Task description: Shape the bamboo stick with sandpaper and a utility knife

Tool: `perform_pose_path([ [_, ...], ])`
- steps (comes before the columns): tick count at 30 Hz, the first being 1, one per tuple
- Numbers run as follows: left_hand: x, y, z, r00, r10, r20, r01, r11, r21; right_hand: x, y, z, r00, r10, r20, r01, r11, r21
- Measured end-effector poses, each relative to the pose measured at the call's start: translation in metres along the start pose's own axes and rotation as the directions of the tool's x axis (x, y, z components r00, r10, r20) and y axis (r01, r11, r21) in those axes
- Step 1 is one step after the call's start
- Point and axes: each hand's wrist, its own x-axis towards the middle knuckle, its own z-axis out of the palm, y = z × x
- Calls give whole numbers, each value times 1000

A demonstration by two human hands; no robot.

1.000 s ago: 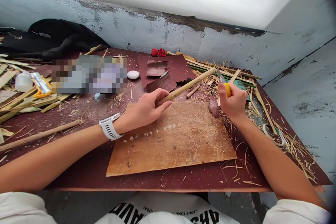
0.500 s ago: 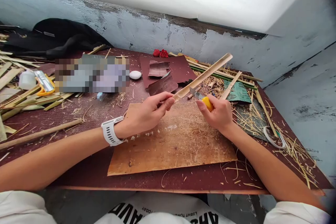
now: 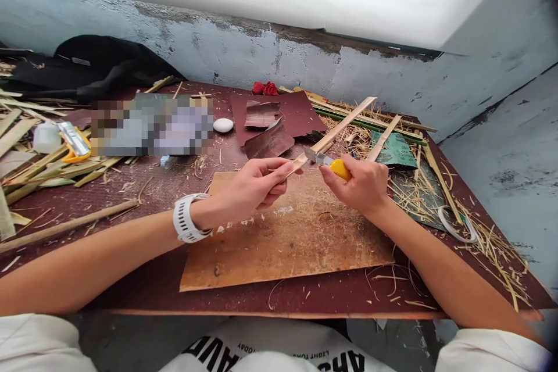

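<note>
My left hand (image 3: 267, 183) pinches the near end of a pale bamboo strip (image 3: 342, 128), which slants up and away to the right above the wooden board (image 3: 288, 244). In my right hand (image 3: 360, 182) is a utility knife with a yellow handle (image 3: 339, 169). Its metal blade (image 3: 314, 156) lies against the strip just beyond my left fingers. Both hands are raised over the far part of the board, where pale scrapings are scattered.
Bamboo pieces (image 3: 39, 168) and another yellow utility knife (image 3: 75, 139) lie at the left. Shavings, a green sandpaper sheet (image 3: 394, 151) and a tape roll (image 3: 457, 224) lie at the right. Brown sandpaper (image 3: 270, 140), a white oval object (image 3: 223, 125) and red flowers (image 3: 264, 88) are farther back.
The strip has been turned about its length, from its hollow side showing to a flatter, narrower face. The knife blade has shifted left onto the strip near my left fingers.
</note>
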Motion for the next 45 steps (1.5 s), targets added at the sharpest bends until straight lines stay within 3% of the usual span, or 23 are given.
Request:
perform_pose_path([
  [4, 1, 2, -2, 1000, -17, 16, 17, 999, -37, 8, 10, 3, 1000, 16, -23, -17, 1000, -8],
  [7, -2, -1, -2, 999, -52, 14, 53, 998, -44, 19, 34, 7, 982, 178, -61, -178, 984, 17],
  [11, -3, -6, 2, 996, -93, -16, 93, 996, 9, 24, 58, 13, 953, 282, -112, -287, 957, -30],
  [14, -1, -7, 3, 995, -92, -24, 93, 996, 15, 15, 45, 14, 966, 247, -79, -247, 969, 9],
  [18, -1, -7, 2, 998, -57, -36, 58, 998, 1, 2, 18, 13, 997, 68, 26, -69, 997, 44],
  [20, -3, -7, 2, 998, -57, -39, 57, 998, -7, 2, 18, 13, 998, 61, 22, -61, 998, 13],
  [24, -7, -7, 6, 995, -97, -22, 96, 995, -36, 12, 49, 12, 976, 190, -105, -202, 972, -119],
  [28, -9, -7, 11, 995, -97, -14, 96, 995, -16, 26, 95, 9, 956, 262, -133, -282, 945, -164],
  [31, -10, -9, 10, 996, -86, -11, 86, 996, 11, 32, 126, 4, 868, 445, -221, -476, 871, -117],
  [33, -9, -10, 6, 998, -63, -11, 63, 998, 29, 32, 135, 0, 840, 495, -222, -525, 845, -102],
  [36, -4, -10, 0, 999, -46, -18, 47, 998, 52, 28, 123, -5, 864, 471, -176, -488, 870, -68],
  [41, -1, -10, -2, 998, -46, -41, 48, 996, 69, 19, 74, -4, 923, 369, -108, -373, 928, -17],
  [45, -3, -13, -1, 999, 0, -37, 3, 997, 81, 15, 64, 5, 944, 320, -78, -326, 942, -76],
])
